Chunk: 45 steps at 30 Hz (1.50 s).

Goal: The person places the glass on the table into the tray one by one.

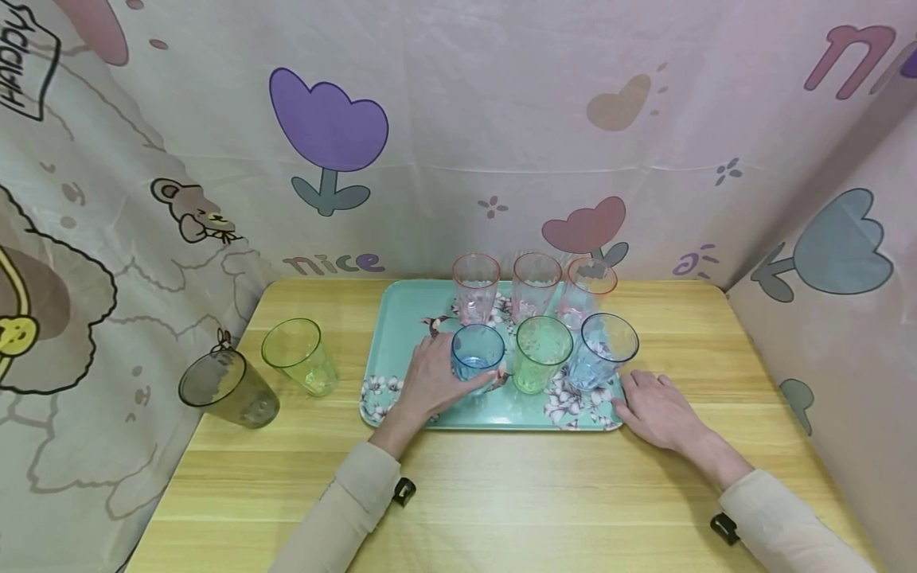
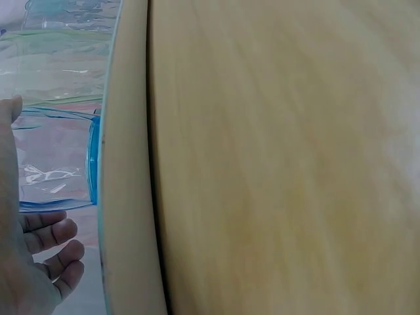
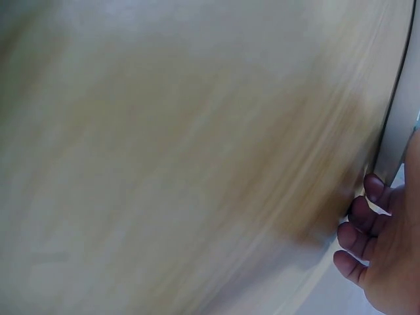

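My left hand (image 1: 437, 378) grips a clear blue glass (image 1: 478, 358) on the left part of the floral turquoise tray (image 1: 401, 318). Its thumb lies across the near side and the fingers are round the left side. In the left wrist view, thumb and fingers are on opposite sides of the blue glass (image 2: 56, 161). Just right of it stands a green glass (image 1: 543, 358), then a second blue glass (image 1: 602, 354). My right hand (image 1: 659, 407) rests on the table at the tray's near right corner, fingers relaxed, thumb at the rim and nothing held.
Three pink-rimmed glasses (image 1: 476, 290) form a row at the tray's back. Left of the tray, a yellow-green glass (image 1: 304, 358) and a dark grey glass (image 1: 229, 390) stand on the wooden table (image 1: 501, 501). Printed curtains (image 1: 458, 119) surround the back and sides.
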Available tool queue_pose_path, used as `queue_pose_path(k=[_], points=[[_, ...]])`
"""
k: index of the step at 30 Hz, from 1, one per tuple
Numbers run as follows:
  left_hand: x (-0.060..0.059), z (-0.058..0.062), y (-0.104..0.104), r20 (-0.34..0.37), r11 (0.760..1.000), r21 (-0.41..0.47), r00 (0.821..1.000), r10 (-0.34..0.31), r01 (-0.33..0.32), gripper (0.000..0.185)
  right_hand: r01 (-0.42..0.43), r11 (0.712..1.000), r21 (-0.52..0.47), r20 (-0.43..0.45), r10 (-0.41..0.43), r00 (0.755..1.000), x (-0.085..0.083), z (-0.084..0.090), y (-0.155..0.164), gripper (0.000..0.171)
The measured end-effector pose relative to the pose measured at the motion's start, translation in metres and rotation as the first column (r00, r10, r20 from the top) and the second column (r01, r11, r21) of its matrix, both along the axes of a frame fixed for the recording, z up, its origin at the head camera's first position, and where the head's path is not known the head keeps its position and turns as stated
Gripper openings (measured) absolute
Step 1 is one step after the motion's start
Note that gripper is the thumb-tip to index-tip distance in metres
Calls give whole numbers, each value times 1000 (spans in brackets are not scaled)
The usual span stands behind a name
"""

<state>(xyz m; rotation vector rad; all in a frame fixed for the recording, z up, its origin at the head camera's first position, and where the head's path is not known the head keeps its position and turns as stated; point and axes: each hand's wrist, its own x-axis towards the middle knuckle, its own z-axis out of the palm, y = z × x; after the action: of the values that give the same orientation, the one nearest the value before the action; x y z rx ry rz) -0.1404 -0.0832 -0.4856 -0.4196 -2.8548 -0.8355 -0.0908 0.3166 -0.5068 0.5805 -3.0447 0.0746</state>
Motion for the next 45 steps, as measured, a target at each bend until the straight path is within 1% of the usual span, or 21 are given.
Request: queue_pose_path(k=[6, 12, 17, 24, 29, 34, 40, 45], points=[[0, -3, 2, 48, 1000, -8, 999, -9, 9, 99, 5, 1000, -2, 7, -5, 1000, 0, 0, 0, 40], [2, -5, 3, 79, 1000, -19, 997, 2, 0, 101, 4, 1000, -6, 11, -4, 1000, 0, -1, 0, 46], [1, -5, 2, 74, 999, -34, 997, -5, 7, 103, 6, 1000, -4, 8, -6, 1000, -1, -1, 0, 46], [2, -3, -1, 78, 996, -83, 997, -6, 12, 109, 4, 1000, -5, 8, -4, 1000, -1, -1, 1, 48], [3, -2, -3, 80, 994, -107, 997, -10, 19, 110, 7, 1000, -4, 7, -7, 1000, -1, -1, 1, 46], [2, -1, -5, 87, 993, -116, 996, -16, 26, 109, 8, 1000, -4, 5, -8, 1000, 0, 0, 0, 43], [1, -3, -6, 88, 991, -126, 996, -28, 39, 110, 8, 1000, -4, 10, -8, 1000, 0, 0, 0, 45], [1, -1, -8, 100, 990, -127, 994, -41, 53, 109, 5, 1000, 0, 6, -5, 1000, 0, 0, 0, 45]])
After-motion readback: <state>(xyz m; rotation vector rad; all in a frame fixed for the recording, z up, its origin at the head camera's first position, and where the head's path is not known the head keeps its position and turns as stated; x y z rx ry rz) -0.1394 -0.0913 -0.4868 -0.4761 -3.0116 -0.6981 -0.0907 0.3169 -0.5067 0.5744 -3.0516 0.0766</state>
